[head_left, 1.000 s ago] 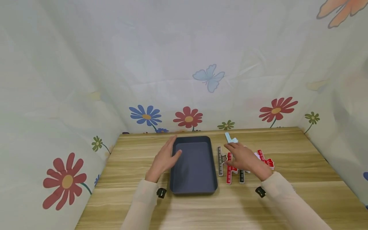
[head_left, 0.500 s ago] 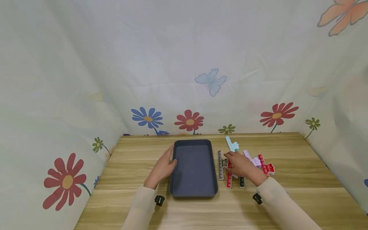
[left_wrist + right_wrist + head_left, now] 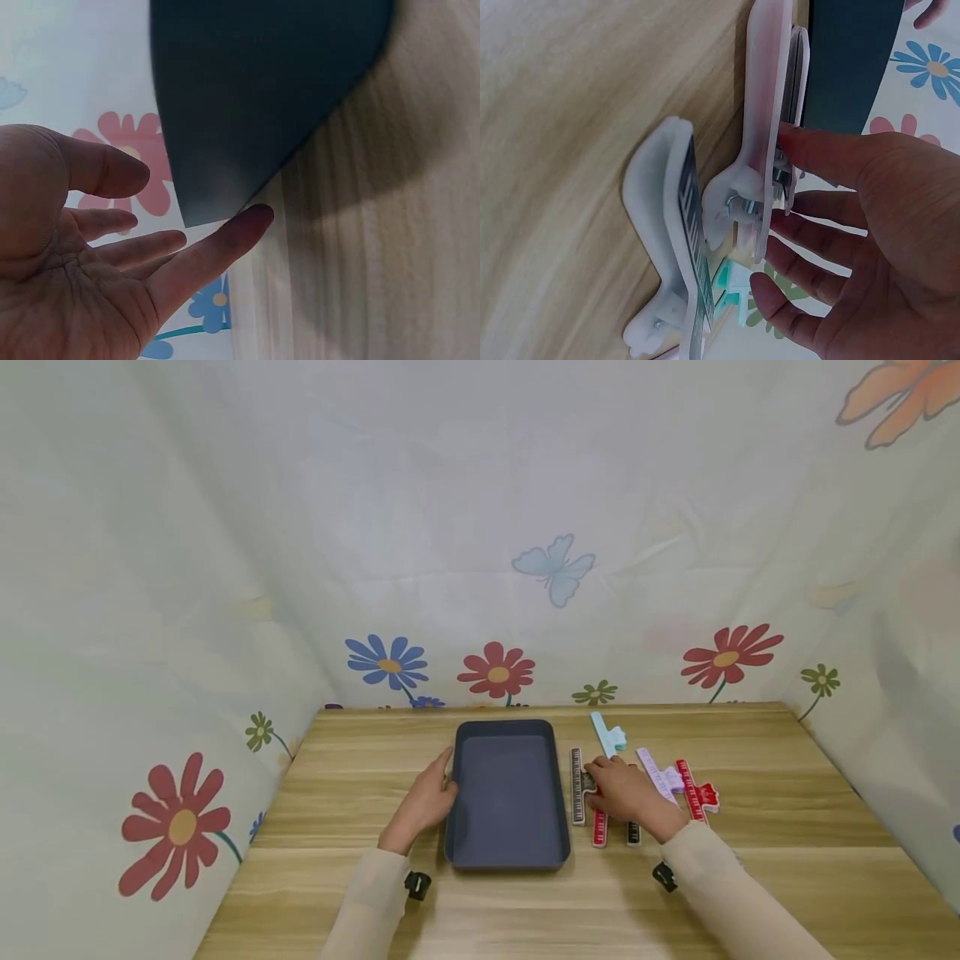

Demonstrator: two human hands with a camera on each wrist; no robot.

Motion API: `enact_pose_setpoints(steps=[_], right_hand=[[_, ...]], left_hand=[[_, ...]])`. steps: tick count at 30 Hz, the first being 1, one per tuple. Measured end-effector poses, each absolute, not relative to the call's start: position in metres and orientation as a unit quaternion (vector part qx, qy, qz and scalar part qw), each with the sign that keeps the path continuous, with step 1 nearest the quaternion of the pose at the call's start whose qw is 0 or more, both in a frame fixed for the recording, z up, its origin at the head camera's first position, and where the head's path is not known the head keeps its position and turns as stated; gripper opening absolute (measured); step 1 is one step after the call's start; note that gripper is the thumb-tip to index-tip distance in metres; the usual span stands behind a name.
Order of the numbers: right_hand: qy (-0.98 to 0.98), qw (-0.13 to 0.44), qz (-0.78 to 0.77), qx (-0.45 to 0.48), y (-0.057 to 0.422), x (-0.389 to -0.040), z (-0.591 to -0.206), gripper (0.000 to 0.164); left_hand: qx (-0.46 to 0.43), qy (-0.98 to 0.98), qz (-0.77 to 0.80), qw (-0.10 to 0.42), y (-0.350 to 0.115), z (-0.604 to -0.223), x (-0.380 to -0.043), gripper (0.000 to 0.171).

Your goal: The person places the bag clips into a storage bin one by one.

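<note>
A dark grey rectangular tray (image 3: 512,793) lies on the table. My left hand (image 3: 424,799) is at its left side. In the left wrist view, one fingertip (image 3: 251,221) touches the tray's lower corner, with the thumb apart from the wall. Right of the tray, my right hand (image 3: 628,791) is over the ruler-shaped clips. Its thumb and fingers pinch the handle of the black clip (image 3: 577,787) nearest the tray. In the right wrist view, the red clip (image 3: 769,97) partly hides that grip. A second black clip (image 3: 633,833) lies partly under the hand.
Beyond the right hand is a light blue clip (image 3: 607,735). A purple clip (image 3: 656,772) and another red clip (image 3: 693,793) lie to its right. The wooden table (image 3: 510,918) meets a flowered cloth wall (image 3: 420,568) at the back and sides.
My right hand has come down and slightly left onto the black clip's handle, uncovering the blue and purple clips. The left hand has lowered to the tray's side, its thumb drawing back from over the rim.
</note>
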State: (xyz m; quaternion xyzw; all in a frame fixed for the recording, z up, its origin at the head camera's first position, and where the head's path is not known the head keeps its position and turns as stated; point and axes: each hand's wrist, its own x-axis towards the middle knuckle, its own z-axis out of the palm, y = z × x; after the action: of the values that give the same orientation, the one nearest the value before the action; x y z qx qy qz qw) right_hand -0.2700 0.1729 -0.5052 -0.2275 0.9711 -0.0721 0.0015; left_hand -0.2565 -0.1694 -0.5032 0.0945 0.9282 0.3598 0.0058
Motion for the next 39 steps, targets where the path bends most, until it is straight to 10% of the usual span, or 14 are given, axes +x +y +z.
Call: enact_pose_setpoints(steps=[39], right_hand=[[0.975, -0.024, -0.057, -0.215, 0.17, -0.279, -0.515, 0.039]], left_hand=[[0.039, 0.89, 0.45, 0.063, -0.176, -0.518, -0.266, 0.054]])
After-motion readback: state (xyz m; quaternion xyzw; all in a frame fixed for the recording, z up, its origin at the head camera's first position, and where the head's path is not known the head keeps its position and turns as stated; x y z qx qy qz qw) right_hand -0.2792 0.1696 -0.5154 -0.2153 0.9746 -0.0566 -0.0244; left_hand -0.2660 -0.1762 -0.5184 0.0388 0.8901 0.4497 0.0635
